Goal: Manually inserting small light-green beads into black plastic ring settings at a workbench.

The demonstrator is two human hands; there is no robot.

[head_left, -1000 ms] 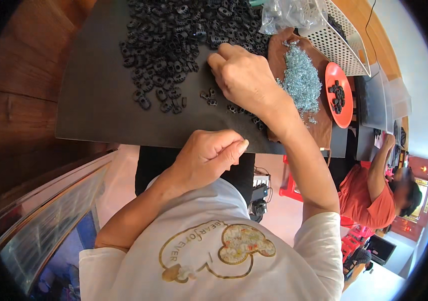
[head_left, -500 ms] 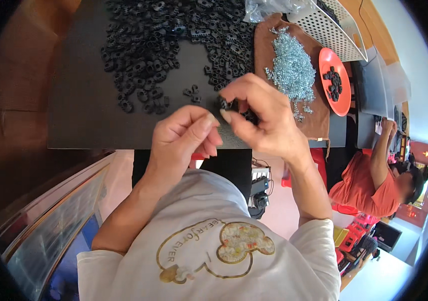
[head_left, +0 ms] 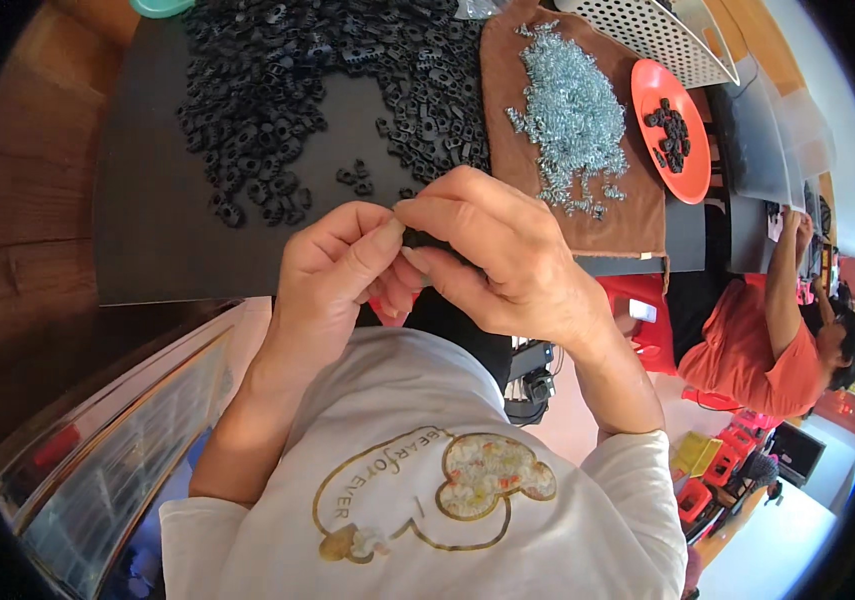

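Note:
My hands meet in front of my chest, just over the table's near edge. My right hand (head_left: 512,255) pinches a small black plastic piece (head_left: 413,239), mostly hidden by the fingers. The thumb and forefinger of my left hand (head_left: 332,275) are pressed together against the right fingertips; what they hold, if anything, is hidden. Beyond the hands spreads a big heap of black plastic pieces (head_left: 267,120) with holes through them. A few loose black pieces (head_left: 355,178) lie nearer. To the right, a pile of small metal springs (head_left: 572,110) rests on a brown cloth (head_left: 507,140).
A red plate (head_left: 692,175) holding several black pieces stands right of the cloth. Behind it is a white perforated basket (head_left: 662,45), with clear plastic bins (head_left: 757,130) farther right. A person in a red shirt (head_left: 747,350) works at the far right. A green bowl (head_left: 160,6) shows at the far left.
My right hand has moved left and closed in on my left hand, so the fingertips now touch. The view has shifted slightly, bringing the green bowl into sight.

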